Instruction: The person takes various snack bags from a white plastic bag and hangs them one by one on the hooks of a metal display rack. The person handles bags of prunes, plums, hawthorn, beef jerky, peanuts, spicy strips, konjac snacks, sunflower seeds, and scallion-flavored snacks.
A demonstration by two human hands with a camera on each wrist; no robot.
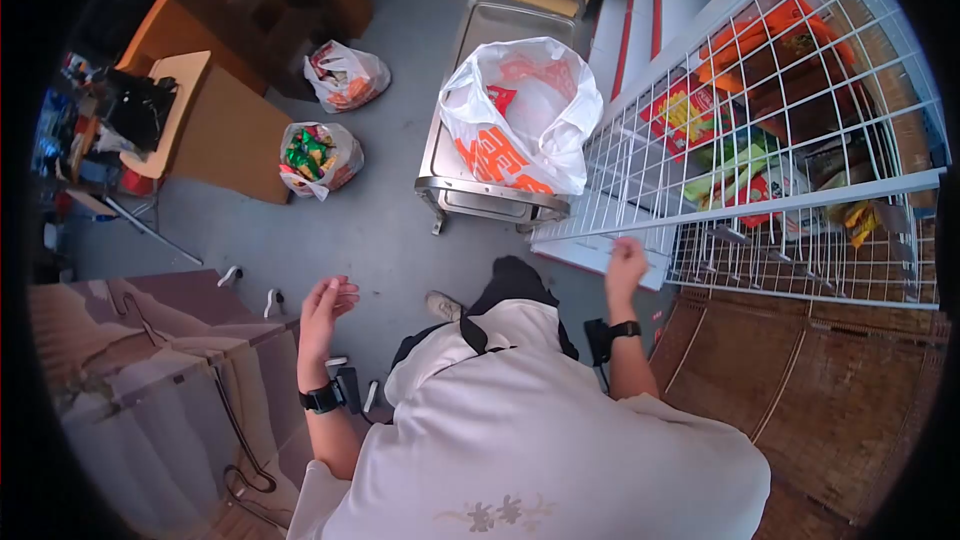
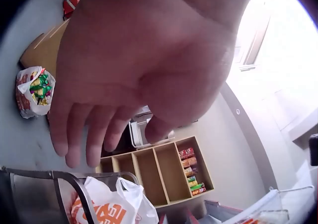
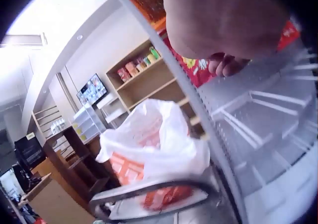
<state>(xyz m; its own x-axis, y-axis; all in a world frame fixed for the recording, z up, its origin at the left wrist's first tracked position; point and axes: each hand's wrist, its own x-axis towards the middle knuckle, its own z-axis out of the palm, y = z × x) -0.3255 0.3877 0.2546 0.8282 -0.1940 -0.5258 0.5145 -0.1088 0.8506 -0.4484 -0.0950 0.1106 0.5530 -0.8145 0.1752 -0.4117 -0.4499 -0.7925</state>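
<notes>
My left hand (image 1: 328, 305) is raised with its fingers extended and nothing in them; the left wrist view shows its palm (image 2: 144, 60). On the right, my right hand (image 1: 626, 268) is beside the white wire rack (image 1: 735, 208), its fingers (image 3: 228, 65) loosely curled with nothing visible in them. Ahead, a white plastic bag (image 1: 560, 145) with orange print stands open on a metal cart (image 1: 455, 185), a red packet (image 1: 501, 98) showing inside. Behind the wire mesh lie a red and yellow package (image 1: 684, 115) and several other packages.
Two more filled plastic bags (image 1: 345, 90) stand on the floor at the left, one holding green packets (image 1: 308, 152). A wooden shelf (image 2: 169, 172) with several snack packs in one section is farther off. A cardboard panel (image 1: 235, 130) and a cloth-covered surface (image 1: 150, 370) are at the left.
</notes>
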